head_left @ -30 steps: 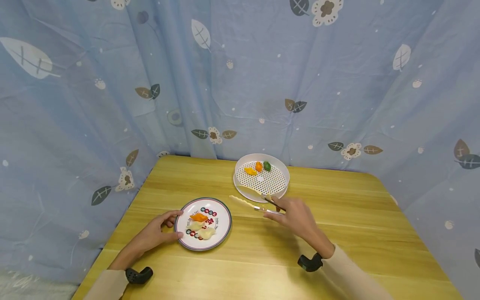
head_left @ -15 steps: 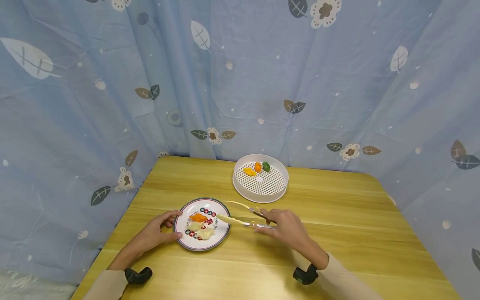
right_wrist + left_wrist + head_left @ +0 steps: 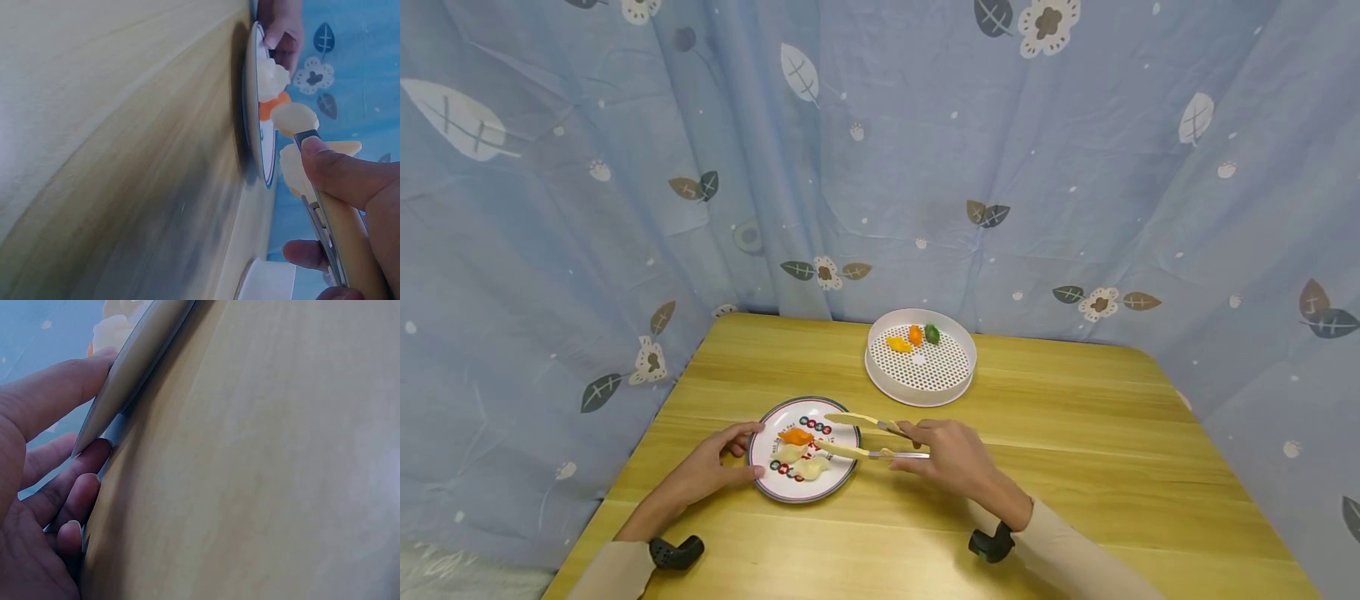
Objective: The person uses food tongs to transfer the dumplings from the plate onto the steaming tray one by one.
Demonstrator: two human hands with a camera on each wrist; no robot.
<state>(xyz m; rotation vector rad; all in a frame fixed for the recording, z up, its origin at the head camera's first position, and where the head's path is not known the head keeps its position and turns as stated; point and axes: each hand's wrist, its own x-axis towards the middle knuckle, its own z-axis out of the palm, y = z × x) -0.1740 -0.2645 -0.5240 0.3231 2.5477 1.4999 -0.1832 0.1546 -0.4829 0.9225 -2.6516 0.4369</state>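
My left hand (image 3: 711,467) grips the left rim of a round white plate (image 3: 841,473) with printed lettering, thumb on top and fingertips underneath in the left wrist view. An orange dumpling (image 3: 796,436) and two pale dumplings (image 3: 811,467) lie on the plate. From the right, my right hand (image 3: 958,460) holds a pair of tongs (image 3: 871,454) with cream tips and metal arms. The tongs stand spread, their tips over the plate's right half near the dumplings, with nothing pinched between them. In the right wrist view, the thumb presses along one tong arm.
At the table's back, a round white steamer tray (image 3: 921,397) with a perforated base holds a yellow piece (image 3: 898,344), an orange piece (image 3: 916,335) and a green piece (image 3: 932,333). Blue patterned curtain (image 3: 880,167) hangs behind the wooden table (image 3: 1075,433) and along its sides.
My right hand has carried the tongs leftward from in front of the steamer tray to over the plate. My left hand and the plate have stayed in place.
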